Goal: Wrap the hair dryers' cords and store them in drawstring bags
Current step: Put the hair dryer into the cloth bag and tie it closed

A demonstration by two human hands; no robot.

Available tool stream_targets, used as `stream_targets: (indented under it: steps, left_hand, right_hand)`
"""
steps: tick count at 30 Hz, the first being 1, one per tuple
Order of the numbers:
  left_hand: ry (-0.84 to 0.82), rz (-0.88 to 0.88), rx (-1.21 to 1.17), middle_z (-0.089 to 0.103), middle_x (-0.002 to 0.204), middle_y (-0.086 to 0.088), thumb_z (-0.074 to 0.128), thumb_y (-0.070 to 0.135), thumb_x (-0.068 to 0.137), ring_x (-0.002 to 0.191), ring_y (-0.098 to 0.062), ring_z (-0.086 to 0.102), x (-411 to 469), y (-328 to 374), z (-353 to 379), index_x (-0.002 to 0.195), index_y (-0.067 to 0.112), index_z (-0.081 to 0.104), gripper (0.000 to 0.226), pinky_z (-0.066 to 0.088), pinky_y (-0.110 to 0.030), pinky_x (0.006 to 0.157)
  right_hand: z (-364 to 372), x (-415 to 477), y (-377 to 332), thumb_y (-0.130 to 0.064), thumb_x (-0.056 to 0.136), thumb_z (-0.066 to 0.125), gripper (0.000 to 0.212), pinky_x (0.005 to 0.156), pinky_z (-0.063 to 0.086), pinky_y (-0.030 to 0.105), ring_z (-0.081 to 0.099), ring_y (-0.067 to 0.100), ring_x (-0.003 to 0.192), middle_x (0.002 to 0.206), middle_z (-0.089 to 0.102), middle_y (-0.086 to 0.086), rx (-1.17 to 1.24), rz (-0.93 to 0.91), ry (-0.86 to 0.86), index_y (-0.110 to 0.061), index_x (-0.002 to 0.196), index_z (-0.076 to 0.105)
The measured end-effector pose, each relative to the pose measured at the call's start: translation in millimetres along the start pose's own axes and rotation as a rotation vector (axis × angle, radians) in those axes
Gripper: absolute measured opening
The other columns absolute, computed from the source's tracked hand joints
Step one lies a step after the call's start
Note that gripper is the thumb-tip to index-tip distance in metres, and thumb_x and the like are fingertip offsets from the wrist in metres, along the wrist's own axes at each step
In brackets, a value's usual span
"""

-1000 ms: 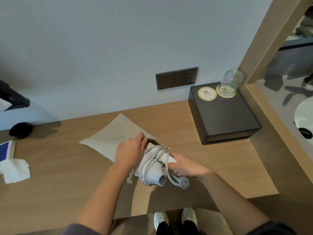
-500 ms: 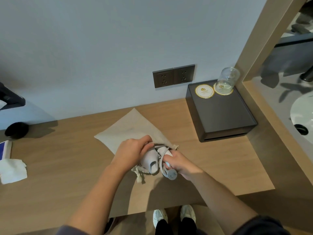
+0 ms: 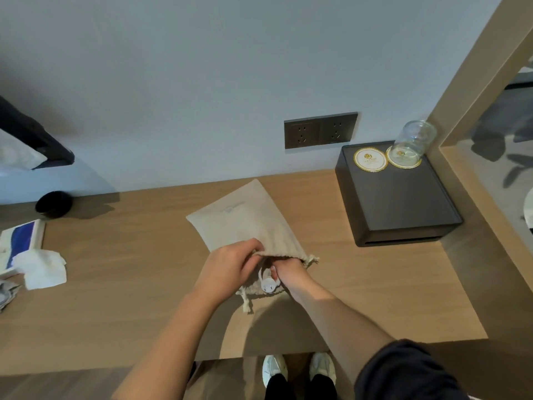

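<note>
A beige drawstring bag (image 3: 242, 217) lies flat on the wooden counter (image 3: 129, 284), mouth toward me. My left hand (image 3: 227, 269) pinches the upper edge of the mouth and lifts it. My right hand (image 3: 288, 272) reaches into the opening, gripping the white hair dryer (image 3: 268, 282). Only the dryer's round white end and a bit of cord show at the mouth; the rest is hidden inside the bag. The bag's cord ends (image 3: 246, 303) trail on the counter below the opening.
A dark box (image 3: 403, 209) with two round coasters and an upturned glass (image 3: 415, 140) stands at the right against the wall. Wall sockets (image 3: 320, 129) sit behind the bag. White tissues (image 3: 43, 269), a blue-and-white pack (image 3: 20, 241) and a black cup (image 3: 53, 204) are at the left.
The right hand has pushed the hair dryer with its wrapped cord forward into the bag, so most of it is now hidden. The left hand keeps the mouth lifted.
</note>
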State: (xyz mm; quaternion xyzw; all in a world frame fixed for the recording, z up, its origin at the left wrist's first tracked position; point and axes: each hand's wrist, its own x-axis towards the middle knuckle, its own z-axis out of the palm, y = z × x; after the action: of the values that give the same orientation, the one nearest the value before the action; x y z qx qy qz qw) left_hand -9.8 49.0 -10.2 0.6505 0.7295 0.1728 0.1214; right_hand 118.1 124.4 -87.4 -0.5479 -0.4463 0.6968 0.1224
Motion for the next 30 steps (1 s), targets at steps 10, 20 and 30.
stream_targets:
  steps: [10, 20, 30]
  left_hand:
    - [-0.014, -0.23, -0.012, 0.055, 0.072, 0.011, 0.053, 0.033, 0.093, 0.072, -0.015, 0.058, -11.6, -10.5, 10.6, 0.097, 0.027, 0.057, 0.009, 0.044, -0.031, 0.06]
    - [-0.093, -0.548, -0.082, 0.047, 0.076, 0.005, 0.052, 0.03, 0.08, 0.061, -0.013, 0.043, -49.3, 10.8, 40.6, 0.081, 0.025, 0.036, 0.018, 0.031, -0.028, 0.053]
    - [-0.139, -0.436, -0.148, 0.043, 0.08, 0.005, 0.048, 0.015, 0.08, 0.07, -0.02, 0.045, -63.5, 6.7, 32.9, 0.085, 0.024, 0.036, 0.016, 0.034, -0.034, 0.057]
  right_hand:
    - [-16.6, -24.1, 2.3, -0.017, 0.091, 0.06, 0.022, 0.099, 0.049, 0.036, 0.062, 0.015, 0.104, 0.105, 0.066, -0.006, -0.187, -0.139, -0.121, -0.022, 0.113, 0.06]
    - [-54.5, -44.7, 8.0, -0.044, 0.082, 0.07, 0.034, 0.081, 0.044, 0.028, 0.047, 0.011, 0.096, 0.102, 0.047, -0.01, -0.974, -0.437, 0.337, -0.025, 0.099, 0.049]
    - [-39.8, -4.2, -10.3, -0.057, 0.068, 0.077, 0.101, 0.11, 0.034, 0.048, 0.019, 0.032, 0.144, 0.162, 0.005, 0.005, -1.434, -0.694, 0.005, -0.04, 0.149, 0.019]
